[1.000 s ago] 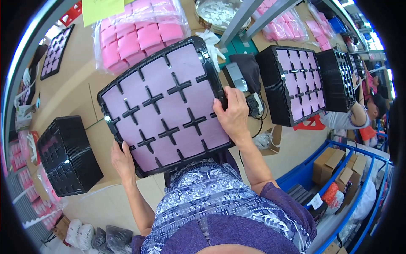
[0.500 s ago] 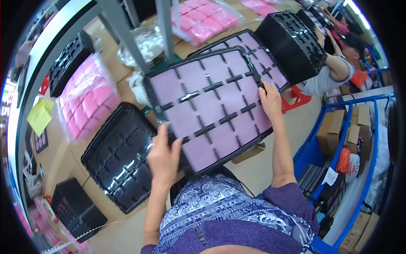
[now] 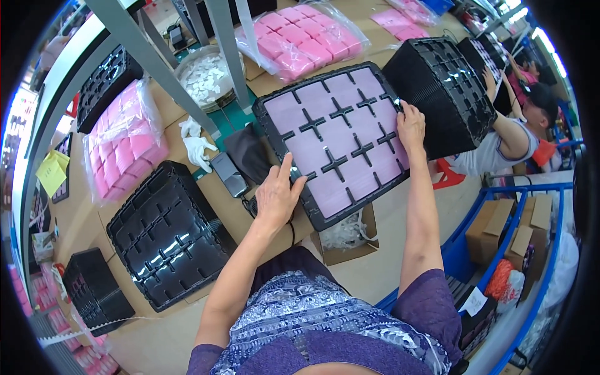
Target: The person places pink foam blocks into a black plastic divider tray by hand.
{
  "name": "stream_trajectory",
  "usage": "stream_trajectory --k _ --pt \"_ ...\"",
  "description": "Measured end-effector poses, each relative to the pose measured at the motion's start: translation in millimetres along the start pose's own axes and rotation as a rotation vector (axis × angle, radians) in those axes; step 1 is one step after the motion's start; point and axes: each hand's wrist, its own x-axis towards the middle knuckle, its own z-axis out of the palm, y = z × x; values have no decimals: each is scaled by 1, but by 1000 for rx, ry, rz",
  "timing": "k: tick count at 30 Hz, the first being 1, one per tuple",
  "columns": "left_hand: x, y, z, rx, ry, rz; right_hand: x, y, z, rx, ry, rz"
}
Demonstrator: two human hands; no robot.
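Note:
A black plastic tray [image 3: 335,164] with cross-shaped dividers lies in front of me, its compartments filled with flat lavender pads [image 3: 350,139]. My left hand [image 3: 278,195] grips its left rim, thumb and forefinger spread along the edge. On the opposite rim, my right hand [image 3: 410,127] is closed with the fingers over the edge. The tray now covers the spot of the other filled tray behind it; what lies beneath is hidden. Left of my left arm sits an empty black tray [image 3: 169,240], glossy, with similar dividers.
A tall stack of black trays [image 3: 431,94] adjoins the filled tray. Bagged pink blocks [image 3: 125,147], a white glove [image 3: 197,150], a phone-like device [image 3: 229,175] and a metal post [image 3: 153,69] are leftward. Below stands an open carton [image 3: 350,240]; a co-worker [image 3: 515,134] is at right.
Both hands have carried the filled tray away from me and slightly right, over the second filled tray. The glove, dark device and carton have come into fuller view.

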Motion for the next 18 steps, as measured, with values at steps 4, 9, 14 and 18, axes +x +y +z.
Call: stream_trajectory --k 4,9,14,18 --pt "11 14 18 -14 -32 12 19 22 1 125 -112 90" --pt "7 4 12 -121 -106 -49 18 13 -4 282 -188 129" --pt "-29 -10 -23 -253 -59 -115 17 -67 -35 133 -24 -55" --pt "-114 -31 -90 -256 319 -114 -20 -145 -66 690 -92 -91"
